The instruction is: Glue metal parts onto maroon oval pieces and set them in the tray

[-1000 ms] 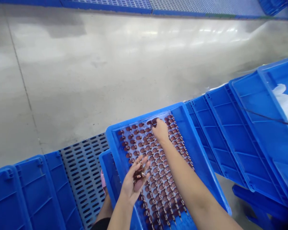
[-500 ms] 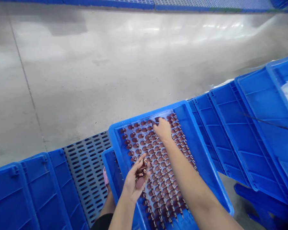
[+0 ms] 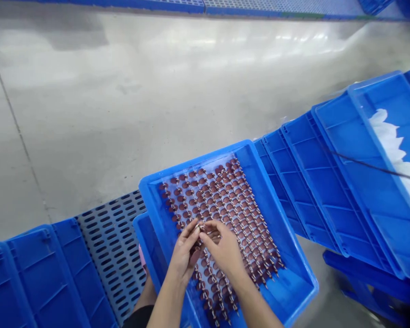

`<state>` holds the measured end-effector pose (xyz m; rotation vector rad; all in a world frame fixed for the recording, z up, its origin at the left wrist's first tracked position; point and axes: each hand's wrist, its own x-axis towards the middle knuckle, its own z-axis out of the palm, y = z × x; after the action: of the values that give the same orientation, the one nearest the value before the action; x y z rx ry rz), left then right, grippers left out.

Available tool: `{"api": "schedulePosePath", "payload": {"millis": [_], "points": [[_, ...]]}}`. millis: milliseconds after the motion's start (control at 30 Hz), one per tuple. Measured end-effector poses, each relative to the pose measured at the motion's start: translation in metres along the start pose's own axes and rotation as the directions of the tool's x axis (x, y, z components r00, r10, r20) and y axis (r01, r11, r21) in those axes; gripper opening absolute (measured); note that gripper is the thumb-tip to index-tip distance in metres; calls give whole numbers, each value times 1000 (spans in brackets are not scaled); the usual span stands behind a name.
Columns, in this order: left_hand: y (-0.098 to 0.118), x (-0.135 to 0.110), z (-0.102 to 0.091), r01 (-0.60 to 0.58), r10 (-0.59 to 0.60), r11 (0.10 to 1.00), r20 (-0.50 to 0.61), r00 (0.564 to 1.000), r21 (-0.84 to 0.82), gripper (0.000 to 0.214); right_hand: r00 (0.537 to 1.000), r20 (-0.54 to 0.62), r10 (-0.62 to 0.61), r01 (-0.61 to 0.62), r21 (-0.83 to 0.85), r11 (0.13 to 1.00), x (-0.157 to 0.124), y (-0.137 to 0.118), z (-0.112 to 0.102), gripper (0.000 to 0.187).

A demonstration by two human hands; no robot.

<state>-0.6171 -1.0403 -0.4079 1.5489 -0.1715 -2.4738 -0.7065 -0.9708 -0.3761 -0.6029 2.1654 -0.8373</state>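
My left hand [image 3: 183,250] is curled around several small brown discs with shiny pale ends, partly hidden by the fingers. My right hand [image 3: 224,246] meets it, thumb and fingertips pinched on the pale end of one of these pieces. Both hands hover over a blue plastic crate [image 3: 280,218]. Inside it, many similar brown disc pieces [image 3: 239,200] lie in slanting rows on a pale sheet. A few pieces near the far right corner of the sheet overlap out of line.
Below this crate sits another blue crate [image 3: 141,228], on a slotted grey-blue pallet [image 3: 111,237]. Tilted blue crates [image 3: 30,269] stand at left and more crates [image 3: 304,173] lean at right, one with white pieces [image 3: 391,141] and a dark cable [image 3: 365,164] across it.
My right hand has come back from the far rows of the crate to my left hand, and their fingertips now meet. The view has shifted slightly to the right.
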Motion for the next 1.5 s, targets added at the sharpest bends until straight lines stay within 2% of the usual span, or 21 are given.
{"api": "schedulePosePath", "payload": {"millis": [267, 333, 400, 500, 600, 700, 800, 933, 1100, 1500], "points": [[1, -5, 5, -16, 16, 990, -5, 1000, 142, 38, 975, 119, -189, 208, -180, 961, 7, -8, -21, 29], [3, -6, 7, -12, 16, 990, -28, 999, 139, 38, 974, 104, -199, 218, -217, 952, 12, -6, -25, 23], [4, -5, 7, -6, 13, 993, -57, 998, 118, 36, 981, 38, -189, 192, -245, 950, 26, -3, -28, 17], [5, -3, 4, 8, -2, 997, -84, 996, 79, 34, 978, -128, -166, 123, -291, 949, 66, 1, -34, 12], [6, 1, 0, 43, -39, 998, -91, 995, 44, 32, 943, -281, -177, 67, -362, 930, 121, 2, -37, 17], [8, 4, -2, 70, -69, 997, -98, 993, 12, 32, 919, -348, -184, 11, -446, 895, 170, 4, -34, 22], [10, 5, -2, 86, -87, 996, -106, 991, -18, 33, 917, -364, -161, -61, -527, 848, 196, 7, -28, 26], [12, 5, -2, 100, -105, 993, -97, 990, -57, 32, 917, -374, -139, -134, -616, 776, 205, 13, -18, 31], [14, 3, -3, 112, -119, 990, -84, 989, -80, 31, 920, -360, -157, -147, -688, 711, 207, 15, -9, 32], [14, 3, 0, 116, -127, 989, -128, 984, -95, 23, 921, -342, -188, -141, -742, 656, 205, 18, -6, 34]]}}
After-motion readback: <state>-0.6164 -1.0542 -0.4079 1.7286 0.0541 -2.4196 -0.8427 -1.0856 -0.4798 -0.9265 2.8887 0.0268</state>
